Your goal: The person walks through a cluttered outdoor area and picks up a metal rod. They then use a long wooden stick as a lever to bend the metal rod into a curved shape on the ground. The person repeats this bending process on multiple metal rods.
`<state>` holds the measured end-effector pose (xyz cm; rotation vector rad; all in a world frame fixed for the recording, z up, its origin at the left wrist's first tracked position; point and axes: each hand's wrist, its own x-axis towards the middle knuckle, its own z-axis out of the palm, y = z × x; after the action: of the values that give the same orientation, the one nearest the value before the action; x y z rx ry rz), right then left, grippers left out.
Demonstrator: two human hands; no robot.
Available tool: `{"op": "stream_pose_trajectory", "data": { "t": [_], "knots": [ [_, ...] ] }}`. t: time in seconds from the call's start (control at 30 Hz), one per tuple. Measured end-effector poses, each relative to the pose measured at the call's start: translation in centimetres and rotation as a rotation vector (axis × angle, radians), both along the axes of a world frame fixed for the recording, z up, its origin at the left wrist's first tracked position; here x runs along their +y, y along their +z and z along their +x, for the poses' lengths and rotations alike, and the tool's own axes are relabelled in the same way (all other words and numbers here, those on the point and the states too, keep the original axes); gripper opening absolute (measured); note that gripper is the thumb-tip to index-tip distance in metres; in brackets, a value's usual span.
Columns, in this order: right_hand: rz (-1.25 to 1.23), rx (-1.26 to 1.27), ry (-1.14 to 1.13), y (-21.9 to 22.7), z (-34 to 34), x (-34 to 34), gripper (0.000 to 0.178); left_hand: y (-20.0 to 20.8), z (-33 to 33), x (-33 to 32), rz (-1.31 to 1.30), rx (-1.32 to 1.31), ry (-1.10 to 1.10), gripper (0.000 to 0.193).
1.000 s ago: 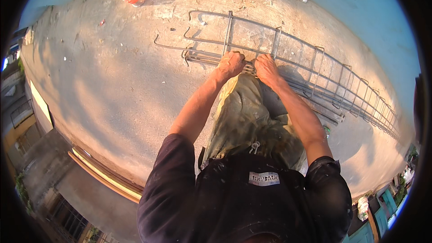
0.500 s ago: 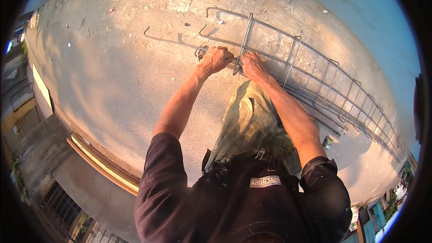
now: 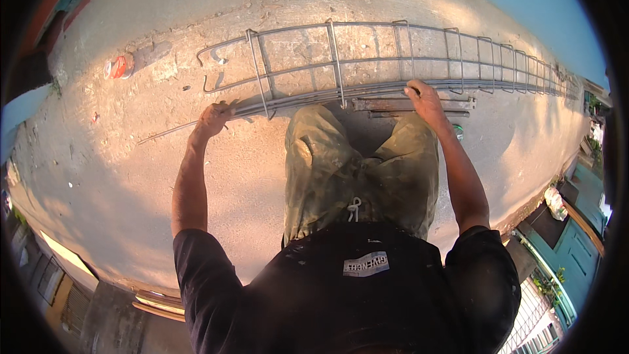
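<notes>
A long rebar cage (image 3: 373,61) of grey steel rods and rectangular stirrups lies across the ground before me, narrowing away to the right. My left hand (image 3: 215,119) is closed around the rods at its left end; a thin rod (image 3: 162,133) sticks out past that hand to the left. My right hand (image 3: 422,97) grips the near-side bundle of rods (image 3: 377,89) further right, thumb and fingers around it. Between my hands a stirrup (image 3: 335,62) stands on the rods, and another stirrup (image 3: 259,72) sits closer to my left hand. Two upper rods end in hooks at the left.
Short dark steel bars (image 3: 406,105) lie by my knees, under the bundle's near side. A green can (image 3: 458,132) stands beside my right forearm. At the far left is a red-and-white container (image 3: 121,66). Boards (image 3: 157,305) lie at the lower left, and a blue-green structure (image 3: 580,249) stands at right.
My hands, close together at one stirrup before, are now wide apart: left near the cage's end, right far along the bundle. The view has turned, so the cage lies more level across it.
</notes>
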<state>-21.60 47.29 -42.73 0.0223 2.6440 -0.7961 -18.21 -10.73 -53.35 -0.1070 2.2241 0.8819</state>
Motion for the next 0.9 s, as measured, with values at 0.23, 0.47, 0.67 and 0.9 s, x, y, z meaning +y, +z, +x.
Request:
{"op": "stream_pose_trajectory", "data": {
  "t": [0.23, 0.47, 0.67, 0.9],
  "knots": [
    [0.291, -0.136, 0.002, 1.8, 2.9, 14.2, 0.027, 2.4, -1.0, -2.5, -0.018, -0.198, -0.045, 0.032],
    [0.459, 0.078, 0.163, -8.9, 9.9, 8.8, 0.036, 0.9, -0.3, -2.3, 0.055, -0.146, -0.005, 0.033],
    [0.411, 0.249, 0.15, -11.0, 9.6, 6.8, 0.043, 2.1, 1.5, -2.8, -0.03, -0.167, 0.007, 0.034],
    [0.444, 0.11, 0.242, -10.6, 8.4, 5.9, 0.068, 2.1, 2.7, -5.1, -0.147, -0.208, 0.005, 0.033]
  ]
}}
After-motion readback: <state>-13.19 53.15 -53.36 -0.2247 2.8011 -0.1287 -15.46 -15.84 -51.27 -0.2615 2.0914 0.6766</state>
